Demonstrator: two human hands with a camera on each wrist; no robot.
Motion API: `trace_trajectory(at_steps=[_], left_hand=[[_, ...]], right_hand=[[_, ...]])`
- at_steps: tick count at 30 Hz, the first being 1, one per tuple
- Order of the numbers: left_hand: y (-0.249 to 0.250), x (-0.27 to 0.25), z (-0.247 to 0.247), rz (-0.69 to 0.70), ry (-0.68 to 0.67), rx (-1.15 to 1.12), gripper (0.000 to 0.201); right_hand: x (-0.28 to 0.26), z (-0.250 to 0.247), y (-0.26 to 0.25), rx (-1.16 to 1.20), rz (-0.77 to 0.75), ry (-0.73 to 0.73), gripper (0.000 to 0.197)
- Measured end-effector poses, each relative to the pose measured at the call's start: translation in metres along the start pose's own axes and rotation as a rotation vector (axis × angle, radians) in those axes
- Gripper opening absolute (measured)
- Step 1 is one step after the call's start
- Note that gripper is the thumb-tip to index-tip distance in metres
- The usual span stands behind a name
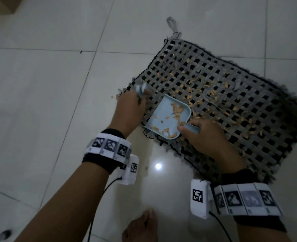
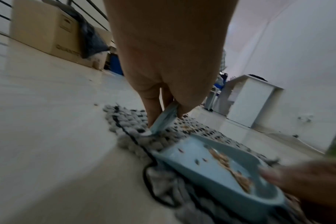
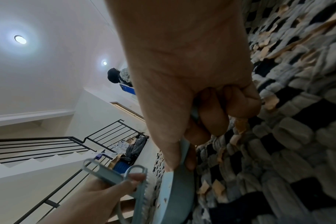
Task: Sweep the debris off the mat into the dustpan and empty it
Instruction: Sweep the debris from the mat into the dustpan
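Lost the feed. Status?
Left hand grips brush; right hand holds dustpan. Debris remains on mat. Nothing blocking.

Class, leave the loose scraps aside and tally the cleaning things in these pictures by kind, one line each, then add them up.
Woven mat: 1
Light blue dustpan: 1
Light blue hand brush: 1
Total: 3

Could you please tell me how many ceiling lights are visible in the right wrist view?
2: one large light at upper left, one smaller light nearer the centre, beside the right hand. Others may be hidden behind it.
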State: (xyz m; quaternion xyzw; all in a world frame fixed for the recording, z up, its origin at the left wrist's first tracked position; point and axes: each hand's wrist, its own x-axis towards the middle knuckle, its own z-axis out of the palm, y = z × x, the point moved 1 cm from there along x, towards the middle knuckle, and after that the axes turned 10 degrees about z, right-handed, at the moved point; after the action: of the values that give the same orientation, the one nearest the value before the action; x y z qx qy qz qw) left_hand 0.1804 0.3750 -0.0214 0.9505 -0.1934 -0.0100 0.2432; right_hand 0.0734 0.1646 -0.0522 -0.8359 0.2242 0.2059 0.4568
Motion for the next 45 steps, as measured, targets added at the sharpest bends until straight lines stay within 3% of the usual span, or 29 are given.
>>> trace_trajectory(at_steps=[6,9,11,17,20,24,29,34,36,39,42,45], left_hand=[[0.038,-0.012,0.010,0.073,-0.183,-0.291,0.039],[0.033,0.004,-0.006,0.027,-0.008,-0.315,0.053],[0.023,0.015,-0.015,-0.044,0.072,-0.366,0.050],[0.017,0.048,-0.020,-0.210,-0.032,-0.620,0.032],[0.014,0.071,-0.013,-0.090,0.008,-0.332,0.042],[0.016,0.097,0.001,0.043,0.074,-0.044,0.025],[0.024,0.098,0.026,0.055,-0.070,0.177,0.026],[0.073,0.059,0.034,0.201,-0.193,0.069,0.034],[0.072,0.059,0.026,0.163,-0.187,-0.037,0.044],[0.048,0.079,0.009,0.036,-0.053,-0.035,0.055],[0.026,0.092,0.002,0.029,0.046,0.069,0.036],[0.030,0.086,0.015,0.090,-0.070,0.087,0.027]], right_hand=[[0.000,0.000,0.002,-0.002,0.010,0.000,0.033],[-0.001,-0.001,0.002,0.010,0.000,0.009,0.032],[-0.001,-0.002,0.003,0.041,0.001,0.004,0.028],[0.000,-0.029,0.010,0.202,0.046,-0.007,0.023],[0.000,-0.048,0.011,0.300,0.061,0.021,0.021],[0.011,-0.051,0.004,0.171,0.061,0.230,0.031],[0.025,-0.044,0.001,-0.007,0.136,0.310,0.049],[0.022,-0.045,0.006,-0.004,0.146,0.293,0.046],[0.020,-0.044,0.009,0.019,0.146,0.277,0.041],[0.018,-0.042,0.014,0.050,0.136,0.241,0.038],[0.018,-0.043,0.016,0.083,0.156,0.220,0.039],[0.017,-0.046,0.015,0.080,0.162,0.211,0.034]])
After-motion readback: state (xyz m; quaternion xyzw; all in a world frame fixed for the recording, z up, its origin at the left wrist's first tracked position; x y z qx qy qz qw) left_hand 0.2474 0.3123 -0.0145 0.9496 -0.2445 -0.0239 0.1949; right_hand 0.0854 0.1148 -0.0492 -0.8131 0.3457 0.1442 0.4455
